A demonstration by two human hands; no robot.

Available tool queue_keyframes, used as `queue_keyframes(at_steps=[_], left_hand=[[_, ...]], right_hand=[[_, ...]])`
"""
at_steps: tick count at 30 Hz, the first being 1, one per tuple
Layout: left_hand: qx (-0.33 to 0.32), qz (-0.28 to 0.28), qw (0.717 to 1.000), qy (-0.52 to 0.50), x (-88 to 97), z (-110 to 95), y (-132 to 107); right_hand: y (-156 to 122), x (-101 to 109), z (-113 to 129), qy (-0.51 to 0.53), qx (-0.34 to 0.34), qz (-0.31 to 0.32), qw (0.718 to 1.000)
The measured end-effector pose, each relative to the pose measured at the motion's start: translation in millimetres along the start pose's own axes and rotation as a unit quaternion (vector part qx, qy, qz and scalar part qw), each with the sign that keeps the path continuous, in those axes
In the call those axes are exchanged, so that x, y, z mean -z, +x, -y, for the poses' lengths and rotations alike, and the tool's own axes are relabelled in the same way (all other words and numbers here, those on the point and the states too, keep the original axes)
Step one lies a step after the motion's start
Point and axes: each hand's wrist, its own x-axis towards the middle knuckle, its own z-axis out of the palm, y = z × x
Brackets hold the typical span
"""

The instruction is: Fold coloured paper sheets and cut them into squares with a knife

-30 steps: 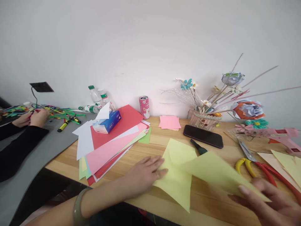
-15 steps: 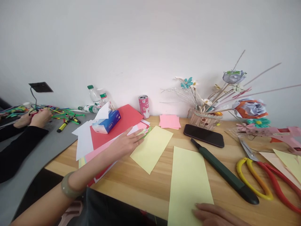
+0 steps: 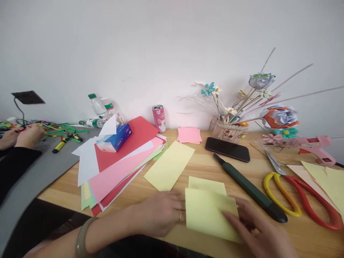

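A pale yellow paper sheet [image 3: 209, 215] is lifted and bent over, its near part standing above the far part, which lies on the table. My right hand [image 3: 260, 222] is closed on its right side, thumb in front and fingers behind. At the left edge is my left hand [image 3: 163, 213], wearing a ring and a bangle; its fingers are held together against the sheet, with the tips hidden behind it. Flat on the table beyond my left hand lies a second yellow sheet [image 3: 172, 165].
Left are stacked coloured papers [image 3: 115, 179] and a tissue box [image 3: 118, 138]. A can [image 3: 159, 118], pink notes [image 3: 189, 135] and flower basket [image 3: 229, 130] line the wall. Right are a phone [image 3: 227, 149], dark green tool [image 3: 249, 188], scissors [image 3: 295, 195] and glue gun [image 3: 314, 145]. Another person's hands [image 3: 28, 136] work far left.
My left hand has come from the paper stack down to the near yellow sheet. My right hand has lifted that sheet's near end and bent it over. The view has shifted slightly right.
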Motion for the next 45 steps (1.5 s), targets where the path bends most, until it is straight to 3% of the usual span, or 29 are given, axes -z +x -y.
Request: queue_keyframes(at_steps=[6, 9, 12, 14, 16, 19, 22, 28, 30, 32, 34, 35, 38, 40, 42, 45], left_hand=[[0.033, -0.001, 0.999, -0.032, 1.6, -3.5, -3.0], [-0.005, -0.015, 1.000, -0.002, -2.1, 0.2, -6.2], [-0.060, -0.027, 0.998, 0.012, -3.7, 4.5, -9.0], [-0.062, -0.030, 0.998, -0.013, 0.0, 6.5, -8.5], [-0.013, -0.052, 0.997, -0.053, 7.1, 8.7, -4.1], [0.162, -0.108, 0.977, -0.081, 18.1, 15.0, 12.3], [0.299, -0.056, 0.952, -0.046, 21.4, 24.5, 35.5], [0.307, 0.088, 0.948, -0.003, 18.5, 37.1, 64.2], [0.292, 0.098, 0.951, -0.017, 20.6, 38.7, 65.1], [0.291, 0.067, 0.953, -0.053, 22.9, 40.3, 63.9], [0.333, 0.015, 0.931, -0.151, 24.3, 42.2, 62.3], [0.360, -0.015, 0.907, -0.218, 24.5, 43.2, 61.9], [0.388, -0.116, 0.819, -0.406, 24.2, 46.0, 62.8], [0.366, -0.187, 0.768, -0.491, 24.1, 47.6, 64.5], [0.356, -0.242, 0.728, -0.534, 24.3, 48.8, 66.1], [0.371, -0.283, 0.706, -0.533, 24.6, 49.5, 67.1]], right_hand=[[25.5, -9.2, 0.7, -0.084, 0.070, 0.011, 0.994], [24.1, -13.0, -1.4, -0.126, 0.110, 0.020, 0.986], [22.0, -13.7, -3.7, -0.135, 0.113, 0.058, 0.983], [21.9, -14.6, -5.2, -0.137, 0.108, 0.074, 0.982], [22.5, -16.2, -6.7, -0.138, 0.105, 0.071, 0.982], [24.1, -18.2, -7.7, -0.135, 0.109, 0.069, 0.982], [25.7, -16.6, -5.4, -0.125, 0.108, 0.083, 0.983], [22.3, -13.9, -3.9, -0.112, 0.093, 0.114, 0.983], [21.1, -16.4, -8.6, -0.128, 0.104, 0.069, 0.984], [24.1, -17.8, -14.2, -0.138, 0.086, -0.007, 0.987], [33.3, -15.0, -17.4, -0.088, 0.011, -0.061, 0.994], [40.2, -11.4, -17.2, -0.031, -0.044, -0.051, 0.997], [64.2, 5.2, -8.2, 0.170, -0.181, 0.097, 0.964], [78.0, 15.5, 2.8, 0.241, -0.218, 0.146, 0.935], [87.4, 21.0, 13.9, 0.283, -0.229, 0.117, 0.924], [95.3, 20.1, 24.9, 0.333, -0.231, 0.069, 0.912]])
